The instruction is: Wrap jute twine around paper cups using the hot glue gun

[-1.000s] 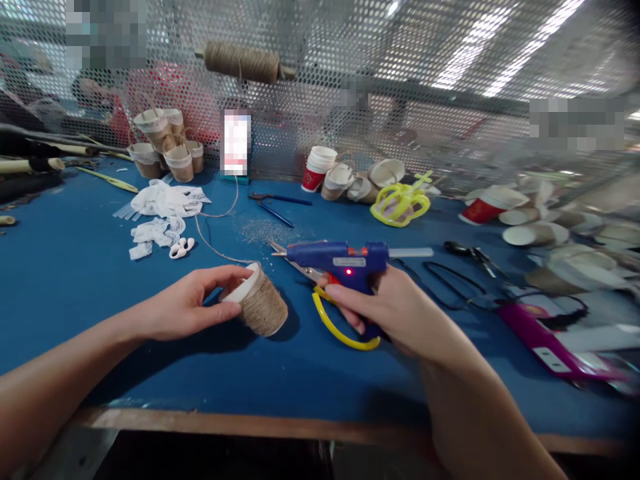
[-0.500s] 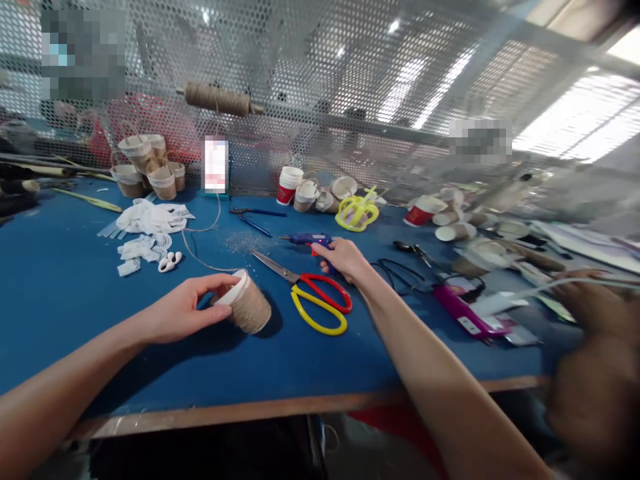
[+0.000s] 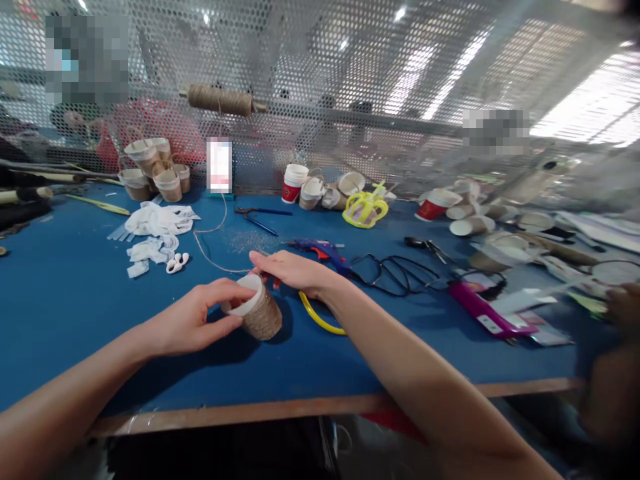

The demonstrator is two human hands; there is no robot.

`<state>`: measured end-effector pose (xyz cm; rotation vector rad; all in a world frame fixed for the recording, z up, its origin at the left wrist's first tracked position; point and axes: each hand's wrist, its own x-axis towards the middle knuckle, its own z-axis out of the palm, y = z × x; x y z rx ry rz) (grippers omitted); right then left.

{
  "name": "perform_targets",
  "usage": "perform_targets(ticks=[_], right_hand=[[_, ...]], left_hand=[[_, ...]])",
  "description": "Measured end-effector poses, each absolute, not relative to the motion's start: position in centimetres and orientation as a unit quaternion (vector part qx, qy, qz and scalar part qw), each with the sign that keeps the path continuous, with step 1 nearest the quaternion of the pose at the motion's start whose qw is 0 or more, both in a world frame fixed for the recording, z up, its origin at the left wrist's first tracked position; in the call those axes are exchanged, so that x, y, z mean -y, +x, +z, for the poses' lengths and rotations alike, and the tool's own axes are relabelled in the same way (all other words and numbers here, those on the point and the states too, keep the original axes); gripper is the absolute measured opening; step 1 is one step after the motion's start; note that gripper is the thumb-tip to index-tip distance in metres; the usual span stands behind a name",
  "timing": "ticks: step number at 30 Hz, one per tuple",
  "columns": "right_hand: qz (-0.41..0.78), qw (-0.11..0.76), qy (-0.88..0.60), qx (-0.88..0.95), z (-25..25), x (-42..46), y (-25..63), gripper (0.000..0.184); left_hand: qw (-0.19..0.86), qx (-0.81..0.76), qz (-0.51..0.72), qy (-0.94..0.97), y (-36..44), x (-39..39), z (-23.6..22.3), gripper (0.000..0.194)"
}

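Observation:
My left hand [image 3: 187, 320] grips a paper cup [image 3: 265, 313] wrapped in brown twine, fingers inside its white rim and thumb outside. The cup leans, its mouth toward my left hand. From the rim, a loose twine [image 3: 210, 261] runs back across the table. My right hand [image 3: 295, 270] is closed on the twine at the cup's upper edge; its fingertips are partly hidden. Beneath that hand lie scissors, mostly covered, with the yellow handle [image 3: 320, 319] showing. Just behind the hand, a blue glue gun [image 3: 317, 250] rests on the table.
A twine spool [image 3: 220, 100] hangs on the mesh. Wrapped cups [image 3: 167, 185] stand at back left, near white cloth scraps [image 3: 160, 220]. Pliers [image 3: 263, 213], a yellow woven piece [image 3: 365, 208], black cable [image 3: 395, 273] and a purple power strip [image 3: 490, 313] lie around. Another person's arm [image 3: 613, 373] is at right.
My right hand has let go of the glue gun, leaving it on the table, and moved left and nearer to the twine at the cup's rim. My left hand still holds the cup.

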<state>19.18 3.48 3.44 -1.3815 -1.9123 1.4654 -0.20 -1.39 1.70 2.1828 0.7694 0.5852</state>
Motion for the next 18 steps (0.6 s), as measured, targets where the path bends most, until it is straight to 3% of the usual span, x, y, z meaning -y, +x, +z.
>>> perform_targets(ticks=[3, 7, 18], right_hand=[[0.588, 0.197, -0.457, 0.638, 2.9, -3.7, 18.2, 0.038], [0.641, 0.291, -0.450, 0.549, 3.0, -3.5, 18.4, 0.015], [0.664, 0.450, -0.406, 0.438, 4.3, -0.7, 22.0, 0.019]], left_hand=[[0.339, -0.285, 0.226, 0.868, -0.1, 1.6, 1.8, 0.030], [0.351, -0.277, 0.226, 0.865, 0.1, 1.6, 2.1, 0.022], [0.560, -0.319, 0.241, 0.726, -0.3, 0.8, 1.1, 0.020]])
